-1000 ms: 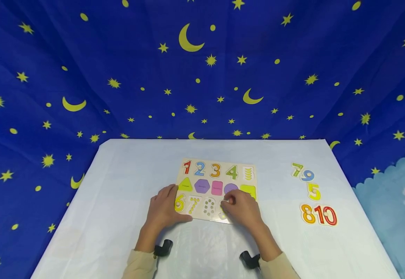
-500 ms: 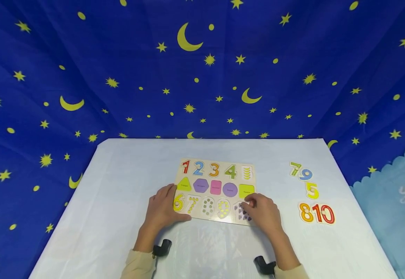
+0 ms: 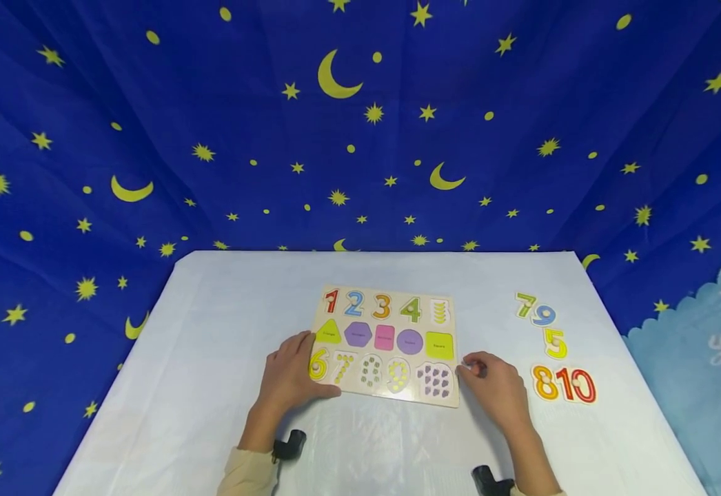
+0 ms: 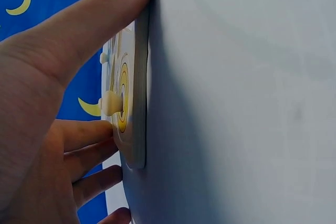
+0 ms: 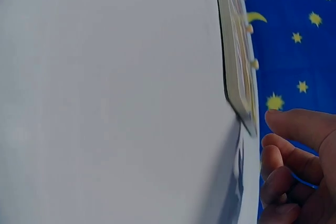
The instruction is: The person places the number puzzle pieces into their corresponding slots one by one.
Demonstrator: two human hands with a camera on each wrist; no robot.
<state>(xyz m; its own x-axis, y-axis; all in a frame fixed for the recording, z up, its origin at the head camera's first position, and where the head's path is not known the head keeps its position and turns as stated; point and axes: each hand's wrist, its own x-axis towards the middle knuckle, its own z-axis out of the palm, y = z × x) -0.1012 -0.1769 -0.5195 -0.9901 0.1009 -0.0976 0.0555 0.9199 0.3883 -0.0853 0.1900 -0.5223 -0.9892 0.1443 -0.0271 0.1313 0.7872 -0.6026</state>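
A wooden number puzzle board (image 3: 419, 328) lies on the table. Its knobbed pieces 1, 2, 3, 4 and 6 sit in their slots, while the 5, 7, 8, 9 and 10 slots show printed pictures. My left hand (image 3: 289, 372) rests at the board's near left corner, thumb along the front edge and fingers by the left side; in the left wrist view the thumb (image 4: 89, 27) touches the board beside the yellow 6 (image 4: 124, 94). Just off the right edge, my right hand (image 3: 495, 389) has loosely bent fingers (image 5: 294, 124) and nothing in them.
Right of the board lie loose pieces: the green 7 (image 3: 525, 304), blue 9 (image 3: 544, 315), yellow 5 (image 3: 555, 343), orange 8 (image 3: 545, 382) and red 10 (image 3: 576, 385). A white cover spreads over the table (image 3: 242, 289); a blue star-patterned cloth (image 3: 261, 124) hangs behind.
My right hand has moved rightward from above the 9 slot, across the 10 slot, to beyond the board's right edge. My left hand stays at the corner.
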